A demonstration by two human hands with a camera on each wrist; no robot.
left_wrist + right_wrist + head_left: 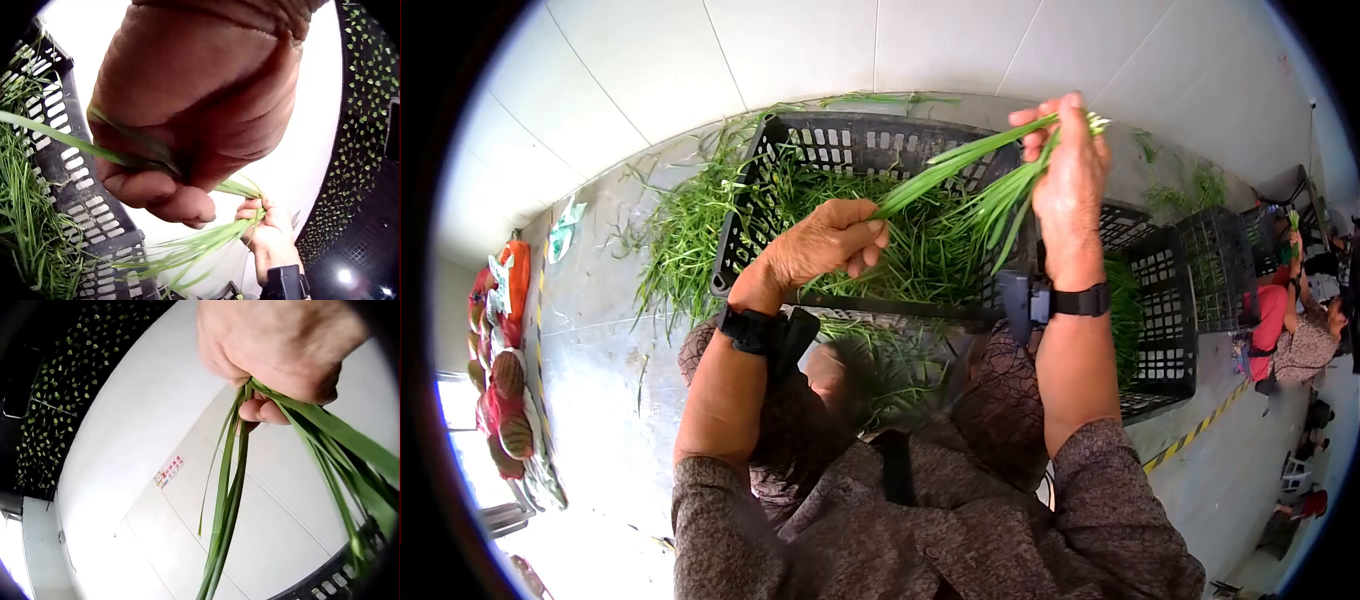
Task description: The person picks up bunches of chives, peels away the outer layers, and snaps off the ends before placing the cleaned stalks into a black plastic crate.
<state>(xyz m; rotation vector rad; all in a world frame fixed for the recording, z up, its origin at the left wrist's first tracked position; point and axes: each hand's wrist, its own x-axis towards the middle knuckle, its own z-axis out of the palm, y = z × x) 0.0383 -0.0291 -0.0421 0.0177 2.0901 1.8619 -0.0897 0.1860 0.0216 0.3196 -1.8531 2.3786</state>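
A small bunch of garlic chives (1006,198), long flat green leaves with pale ends, is pinched near those ends by my right hand (1072,180). Some leaves hang loose below it; others stretch across to my left hand (828,242), whose curled fingers grip them farther along. From the left wrist view, a leaf (62,139) comes out past the curled left fingers, and the right hand (270,232) holds the bunch beyond. Both hands are raised over a black slatted crate (880,128) with loose greens (920,265) inside.
More greens (685,235) are heaped on the floor left of the crate. A second black crate (1170,300) stands at the right, with further crates (1215,265) beyond it. A white wall (800,50) rises behind. Another person (1300,345) is at the far right.
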